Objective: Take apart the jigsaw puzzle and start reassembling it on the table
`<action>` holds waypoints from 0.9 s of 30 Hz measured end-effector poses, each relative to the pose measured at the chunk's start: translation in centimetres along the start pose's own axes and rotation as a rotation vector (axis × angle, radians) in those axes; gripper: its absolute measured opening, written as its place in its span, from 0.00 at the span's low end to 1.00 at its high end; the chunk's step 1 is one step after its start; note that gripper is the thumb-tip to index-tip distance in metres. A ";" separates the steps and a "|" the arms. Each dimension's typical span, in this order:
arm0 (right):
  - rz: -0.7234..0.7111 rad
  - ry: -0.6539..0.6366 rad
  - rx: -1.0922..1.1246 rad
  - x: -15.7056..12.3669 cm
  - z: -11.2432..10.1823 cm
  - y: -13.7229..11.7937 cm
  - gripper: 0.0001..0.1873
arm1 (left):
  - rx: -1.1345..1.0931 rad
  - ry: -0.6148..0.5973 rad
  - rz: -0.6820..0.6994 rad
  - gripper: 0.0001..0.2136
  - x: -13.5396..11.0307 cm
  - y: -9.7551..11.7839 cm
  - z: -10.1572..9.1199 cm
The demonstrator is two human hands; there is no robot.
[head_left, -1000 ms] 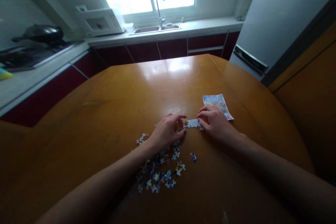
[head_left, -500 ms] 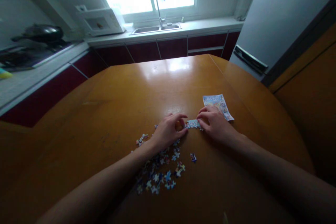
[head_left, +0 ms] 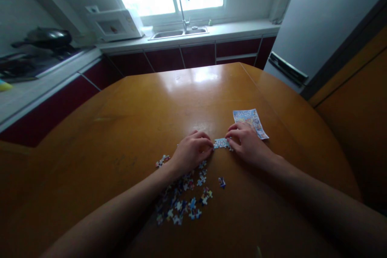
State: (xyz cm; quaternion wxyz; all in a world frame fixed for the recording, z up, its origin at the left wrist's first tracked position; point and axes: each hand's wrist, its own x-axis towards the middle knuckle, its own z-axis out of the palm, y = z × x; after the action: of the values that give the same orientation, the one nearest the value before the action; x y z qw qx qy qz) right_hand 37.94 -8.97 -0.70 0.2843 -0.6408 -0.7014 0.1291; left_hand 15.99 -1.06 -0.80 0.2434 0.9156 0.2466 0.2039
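Note:
A short strip of joined jigsaw puzzle pieces [head_left: 221, 143], pale blue with lettering, lies on the wooden table between my hands. At the strip's left end, my left hand [head_left: 193, 150] is closed, thumb and fingertips pinched on a puzzle piece mostly hidden by them. My right hand [head_left: 246, 142] holds the strip's right end with bent fingers and thumb. Under and in front of my left forearm spreads a pile of loose puzzle pieces [head_left: 178, 205]. One dark loose piece [head_left: 222, 182] lies apart, to the right of the pile.
A printed picture sheet [head_left: 255, 123] lies just beyond my right hand, partly covered by it. The wooden table [head_left: 151, 105] has a rounded edge. Farther off are a sink [head_left: 178, 33], a microwave [head_left: 116, 25], a pan [head_left: 50, 38] on the stove and a fridge [head_left: 320, 20].
My left thumb and fingers, spread apart before, have come together in a pinch at the strip's left end. My right hand has stayed nearly still at the other end.

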 end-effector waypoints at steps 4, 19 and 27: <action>-0.020 -0.017 0.001 -0.1 0.1 -0.1 0.07 | 0.046 -0.040 0.061 0.06 0.0 -0.1 -0.2; -0.139 -0.046 -0.001 -0.6 0.9 -0.5 0.10 | 0.062 0.065 0.013 0.09 0.2 0.1 -0.3; -0.165 -0.026 0.021 -0.5 1.0 -0.6 0.11 | -0.103 0.193 -0.231 0.12 1.6 0.3 -3.6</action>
State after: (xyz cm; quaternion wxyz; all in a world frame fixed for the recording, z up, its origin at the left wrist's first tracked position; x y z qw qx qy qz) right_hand 36.91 -9.40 -1.33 0.2915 -0.5761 -0.7539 0.1211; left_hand 15.59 0.83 2.68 0.2870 0.8437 0.3618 0.2738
